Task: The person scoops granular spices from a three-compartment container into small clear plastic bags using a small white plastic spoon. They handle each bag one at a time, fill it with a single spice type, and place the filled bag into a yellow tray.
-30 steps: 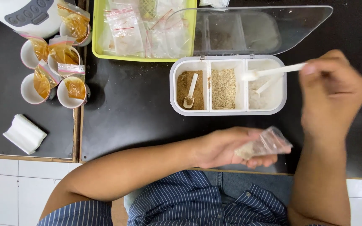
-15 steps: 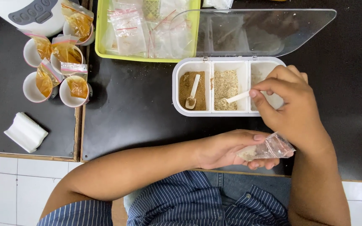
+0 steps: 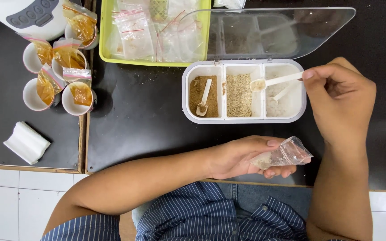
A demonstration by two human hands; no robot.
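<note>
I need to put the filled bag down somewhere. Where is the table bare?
Bare black table lies between the cups and the spice box, below the yellow tray. The cups' corner is crowded; the left hand fills the near edge.

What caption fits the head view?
Right hand lifts a loaded white spoon over the three-compartment box; left hand holds a small plastic bag.

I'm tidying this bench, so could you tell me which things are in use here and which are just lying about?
In use:
right hand holding spoon
left hand holding bag
spice box

Lying about:
green tray of bags
cups with filled bags
white pad
second spoon in the brown powder
</note>
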